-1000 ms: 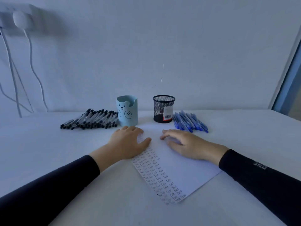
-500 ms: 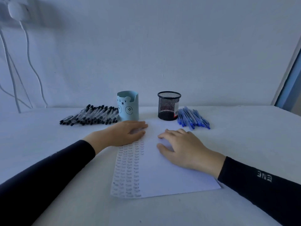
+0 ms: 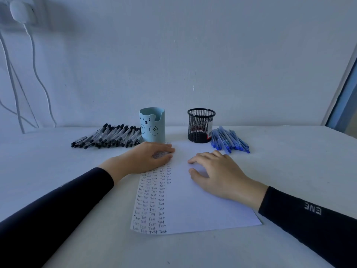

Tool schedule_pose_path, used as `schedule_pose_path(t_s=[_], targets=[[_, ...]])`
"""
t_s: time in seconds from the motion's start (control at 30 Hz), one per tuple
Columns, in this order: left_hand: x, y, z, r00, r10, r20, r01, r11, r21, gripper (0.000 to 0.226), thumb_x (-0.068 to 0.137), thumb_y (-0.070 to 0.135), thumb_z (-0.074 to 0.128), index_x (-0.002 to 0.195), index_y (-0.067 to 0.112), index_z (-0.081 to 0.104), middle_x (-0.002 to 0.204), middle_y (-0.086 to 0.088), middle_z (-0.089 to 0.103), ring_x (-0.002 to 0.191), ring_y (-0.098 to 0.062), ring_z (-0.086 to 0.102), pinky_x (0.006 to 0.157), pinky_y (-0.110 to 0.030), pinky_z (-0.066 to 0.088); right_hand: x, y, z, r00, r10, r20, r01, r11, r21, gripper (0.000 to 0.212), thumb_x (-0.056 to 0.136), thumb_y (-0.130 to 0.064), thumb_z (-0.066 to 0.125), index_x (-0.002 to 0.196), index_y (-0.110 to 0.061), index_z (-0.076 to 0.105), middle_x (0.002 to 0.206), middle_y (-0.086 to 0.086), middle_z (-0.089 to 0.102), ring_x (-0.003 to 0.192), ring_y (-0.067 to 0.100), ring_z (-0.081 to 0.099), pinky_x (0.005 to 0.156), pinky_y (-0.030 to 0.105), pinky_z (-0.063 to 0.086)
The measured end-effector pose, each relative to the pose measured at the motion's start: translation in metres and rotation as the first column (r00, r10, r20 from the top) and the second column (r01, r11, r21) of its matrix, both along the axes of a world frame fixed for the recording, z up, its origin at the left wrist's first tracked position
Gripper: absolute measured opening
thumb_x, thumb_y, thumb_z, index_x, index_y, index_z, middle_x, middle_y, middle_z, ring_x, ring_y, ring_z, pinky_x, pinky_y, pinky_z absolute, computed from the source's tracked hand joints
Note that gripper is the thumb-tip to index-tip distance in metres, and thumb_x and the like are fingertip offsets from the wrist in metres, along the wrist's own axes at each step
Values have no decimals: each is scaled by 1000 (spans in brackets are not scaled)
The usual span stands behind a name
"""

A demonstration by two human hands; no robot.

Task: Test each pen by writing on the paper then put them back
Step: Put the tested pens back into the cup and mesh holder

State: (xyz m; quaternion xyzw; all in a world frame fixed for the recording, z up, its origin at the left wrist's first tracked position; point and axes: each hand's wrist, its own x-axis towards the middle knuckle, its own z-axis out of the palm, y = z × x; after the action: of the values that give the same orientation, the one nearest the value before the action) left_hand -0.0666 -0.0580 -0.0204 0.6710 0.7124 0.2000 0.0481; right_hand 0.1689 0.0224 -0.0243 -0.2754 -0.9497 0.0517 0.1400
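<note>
The paper [image 3: 202, 209] lies on the table [image 3: 289, 161] under both grips, with rows of "Test" down its left side. The left grip [image 3: 146, 157] lies flat and open on the paper's top left part, and the right grip [image 3: 218, 175] rests near it, fingers loose, holding nothing. Just past the left grip stands a blue cup [image 3: 152, 124] with black pens [image 3: 108, 136] to its left, and past the right grip a mesh cup [image 3: 201, 125] with blue pens [image 3: 229, 141] to its right.
</note>
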Motion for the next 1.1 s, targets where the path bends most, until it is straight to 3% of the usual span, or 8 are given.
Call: schedule_pose_path(t_s=[0.53,0.63,0.7,0.73,0.8,0.9,1.0,1.1], targets=[[-3,0,-4,999,-23,-41,25,998,51,42,94,52,49,131,36,58,143,17,48,130,-1,44,113,-26,33,0,1,0,1000,13,-17,-13,1000,-18,40,98,-50,38,135,-37,49,146,-15,44,131,11,35,107,31,24],[-3,2,0,996,0,-89,28,950,311,56,88,62,47,122,20,61,124,8,60,107,-7,57,97,-36,50,0,2,-1,999,25,-34,-26,999,-24,39,98,-49,40,134,-36,49,141,-18,47,127,10,37,104,30,27],[-5,6,10,991,136,1,-111,797,594,53,84,52,61,116,9,54,113,2,50,95,-10,52,87,-35,52,1,4,-1,997,36,-70,-39,998,-43,38,97,-46,44,132,-35,51,138,-19,50,125,10,40,105,30,29],[-6,8,16,973,210,92,-218,721,658,58,81,45,70,118,7,49,115,0,45,98,-12,49,90,-35,50,1,6,0,994,36,-101,-42,997,-66,36,97,-44,46,131,-33,54,136,-18,52,125,10,41,106,31,31],[-11,14,26,915,322,243,-404,711,576,87,72,41,81,136,5,33,131,-7,38,119,-20,43,106,-36,39,2,14,3,983,12,-181,-33,993,-113,32,96,-38,51,126,-30,59,132,-15,55,125,11,45,106,32,34],[-24,28,29,806,414,422,-542,804,246,122,65,46,85,151,9,8,151,-12,31,139,-29,29,114,-47,29,7,40,11,946,-74,-314,36,992,-125,24,95,-27,56,116,-24,66,113,-12,61,114,14,52,89,25,39],[-31,39,23,746,429,509,-575,801,166,114,65,38,88,150,12,16,134,-10,49,124,-30,47,101,-45,44,21,69,21,889,-211,-406,143,971,-189,22,92,-15,56,109,-16,71,101,-6,60,105,22,58,75,22,34],[-24,40,23,787,372,492,-546,791,275,96,67,32,88,142,11,32,117,-3,53,112,-26,54,91,-39,49,35,100,27,850,-376,-370,261,909,-324,27,93,-9,51,108,3,69,119,10,67,115,28,58,85,27,43]])
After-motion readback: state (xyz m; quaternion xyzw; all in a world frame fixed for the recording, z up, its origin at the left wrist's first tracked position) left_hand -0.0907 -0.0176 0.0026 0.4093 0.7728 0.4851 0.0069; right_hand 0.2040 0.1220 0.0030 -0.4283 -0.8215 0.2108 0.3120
